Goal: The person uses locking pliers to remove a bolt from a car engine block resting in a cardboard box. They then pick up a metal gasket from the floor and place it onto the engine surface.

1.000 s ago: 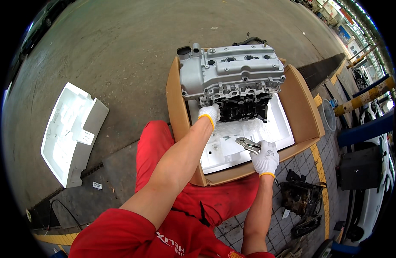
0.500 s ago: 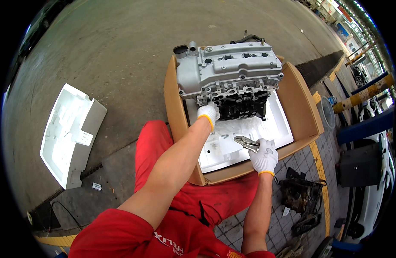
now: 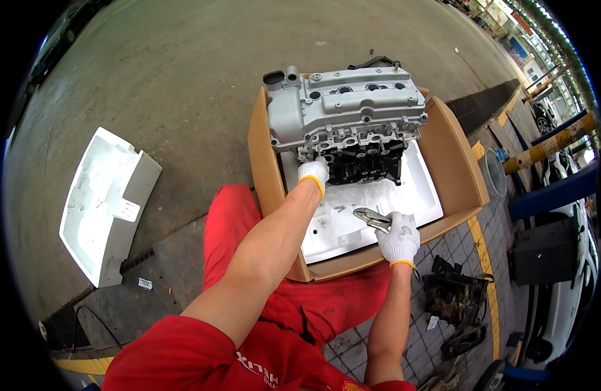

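Observation:
My left hand (image 3: 313, 172), in a white glove with a yellow cuff, reaches to the lower left front of the engine (image 3: 346, 111), its fingers curled against the metal and partly hidden. My right hand (image 3: 398, 239), gloved alike, grips silver locking pliers (image 3: 367, 217) below the engine, jaws pointing left. The engine has a silver top and black lower block, and sits in an open cardboard box (image 3: 455, 156) with a white foam tray (image 3: 423, 186) and clear plastic wrapping inside.
A white foam piece (image 3: 105, 208) lies on the concrete floor at left. Dirty black parts (image 3: 454, 300) lie on tiles at lower right. A grey bucket (image 3: 493, 171), yellow post (image 3: 542, 146), blue lift arm (image 3: 551, 192), black box (image 3: 545, 257) and cars stand along the right.

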`<state>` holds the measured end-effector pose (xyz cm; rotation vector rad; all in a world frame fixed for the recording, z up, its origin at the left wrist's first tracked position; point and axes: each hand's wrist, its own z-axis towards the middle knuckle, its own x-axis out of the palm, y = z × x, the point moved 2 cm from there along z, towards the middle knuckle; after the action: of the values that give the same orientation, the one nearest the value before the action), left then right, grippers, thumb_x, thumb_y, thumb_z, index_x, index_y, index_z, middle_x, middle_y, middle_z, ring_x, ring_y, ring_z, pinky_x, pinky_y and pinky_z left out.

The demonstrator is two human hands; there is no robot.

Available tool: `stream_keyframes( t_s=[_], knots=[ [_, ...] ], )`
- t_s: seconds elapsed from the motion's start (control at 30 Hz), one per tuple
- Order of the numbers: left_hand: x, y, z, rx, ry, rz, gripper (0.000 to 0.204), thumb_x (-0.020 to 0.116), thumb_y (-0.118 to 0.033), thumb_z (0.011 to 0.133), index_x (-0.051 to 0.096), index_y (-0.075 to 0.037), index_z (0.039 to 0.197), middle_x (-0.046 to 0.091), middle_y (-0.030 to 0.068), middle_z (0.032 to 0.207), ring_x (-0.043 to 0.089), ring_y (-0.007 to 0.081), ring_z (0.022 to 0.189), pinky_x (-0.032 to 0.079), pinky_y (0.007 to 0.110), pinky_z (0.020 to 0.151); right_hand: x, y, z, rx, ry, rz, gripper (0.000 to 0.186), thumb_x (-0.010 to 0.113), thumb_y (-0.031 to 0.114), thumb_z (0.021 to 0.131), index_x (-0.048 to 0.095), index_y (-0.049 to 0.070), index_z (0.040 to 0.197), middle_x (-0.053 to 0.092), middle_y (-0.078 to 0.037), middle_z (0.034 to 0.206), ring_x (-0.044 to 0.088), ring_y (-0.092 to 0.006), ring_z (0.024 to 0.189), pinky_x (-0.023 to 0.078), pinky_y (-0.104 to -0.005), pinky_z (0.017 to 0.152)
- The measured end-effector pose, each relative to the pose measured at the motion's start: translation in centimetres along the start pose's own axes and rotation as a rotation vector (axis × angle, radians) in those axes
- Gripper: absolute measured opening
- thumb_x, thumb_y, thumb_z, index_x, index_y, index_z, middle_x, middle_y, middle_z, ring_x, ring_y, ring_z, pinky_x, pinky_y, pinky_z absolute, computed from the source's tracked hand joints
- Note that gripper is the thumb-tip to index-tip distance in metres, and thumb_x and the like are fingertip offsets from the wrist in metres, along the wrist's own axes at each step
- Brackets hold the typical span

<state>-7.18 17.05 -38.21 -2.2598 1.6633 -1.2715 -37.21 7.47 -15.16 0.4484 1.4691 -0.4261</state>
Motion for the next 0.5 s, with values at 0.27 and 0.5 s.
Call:
stream_keyframes(
  t_s=[0.27,0.5],
  knots=[
    [1.1,-1.0,-1.9,-0.043,-0.003,-0.207,0.036,0.065,-0.022,0.112,0.051,-0.021,0.078,0.050,-0.0016,0.062,0.042,0.0158,0.044,0.029,0.035,0.042,0.5,-0.2,0.2,0.003,-0.010,-0.011,0.047,0.092,0.033,0.085,0.074,0.016,0.125,0.078,-0.014,0.119,0.072,-0.0386,0.121,0.058,-0.0516,0.104],
    [2.9,-7.1,-19.4,0.160,0.165,0.969,0.069,0.066,-0.055,0.112,0.071,0.007,0.143,0.079,0.0205,0.128,0.074,0.0270,0.111,0.061,0.044,0.101,-0.3,0.1,0.2,0.078,0.060,0.022,0.048,0.090,0.031,0.087,0.071,0.013,0.128,0.077,-0.015,0.123,0.071,-0.0387,0.119,0.058,-0.0520,0.103]
  ],
)
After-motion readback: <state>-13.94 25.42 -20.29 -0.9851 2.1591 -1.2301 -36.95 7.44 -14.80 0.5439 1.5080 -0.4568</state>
